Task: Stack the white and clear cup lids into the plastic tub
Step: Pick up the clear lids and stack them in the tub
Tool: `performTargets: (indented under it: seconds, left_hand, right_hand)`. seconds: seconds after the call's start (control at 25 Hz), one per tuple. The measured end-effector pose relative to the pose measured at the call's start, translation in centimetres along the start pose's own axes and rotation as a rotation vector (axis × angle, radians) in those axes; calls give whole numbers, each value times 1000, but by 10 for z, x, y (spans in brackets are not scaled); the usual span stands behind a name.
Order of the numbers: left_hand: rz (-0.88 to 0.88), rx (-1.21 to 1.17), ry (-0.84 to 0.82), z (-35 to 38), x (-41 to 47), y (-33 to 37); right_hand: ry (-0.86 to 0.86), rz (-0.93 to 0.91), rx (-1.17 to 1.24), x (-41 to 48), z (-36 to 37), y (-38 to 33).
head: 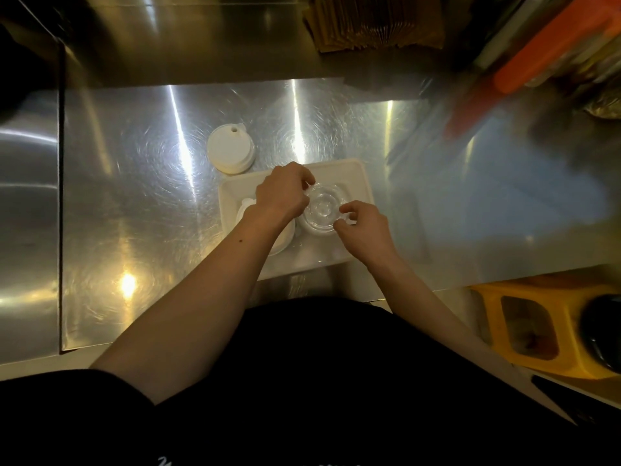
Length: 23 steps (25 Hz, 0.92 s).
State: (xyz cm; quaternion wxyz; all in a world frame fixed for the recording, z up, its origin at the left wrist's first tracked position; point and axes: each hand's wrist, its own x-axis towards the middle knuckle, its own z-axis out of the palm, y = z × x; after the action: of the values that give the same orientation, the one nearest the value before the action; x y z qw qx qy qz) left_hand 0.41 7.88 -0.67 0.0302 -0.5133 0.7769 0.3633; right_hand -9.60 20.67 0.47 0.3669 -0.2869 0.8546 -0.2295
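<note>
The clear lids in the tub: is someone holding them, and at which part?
Yes. Both hands hold the stack of clear cup lids by its rim: left hand at the far-left edge, right hand at the near-right edge.

Steel bench (pixel 141 203) with glare streaks, brown paper stack (pixel 373 23) at back, blurred orange item (pixel 551 52) far right, yellow bin (pixel 544 327) near right
</note>
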Motion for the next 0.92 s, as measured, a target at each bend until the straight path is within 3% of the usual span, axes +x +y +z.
performTargets:
  seconds: [0.64,0.92]
  left_hand:
    - [50,-64,-16,-2,0,-6]
    - [94,-179,65,-11,-10,-9]
  right_hand:
    - [59,-243,-243,-4,-2,-4]
    - [89,-296,-193,8,-4,-9]
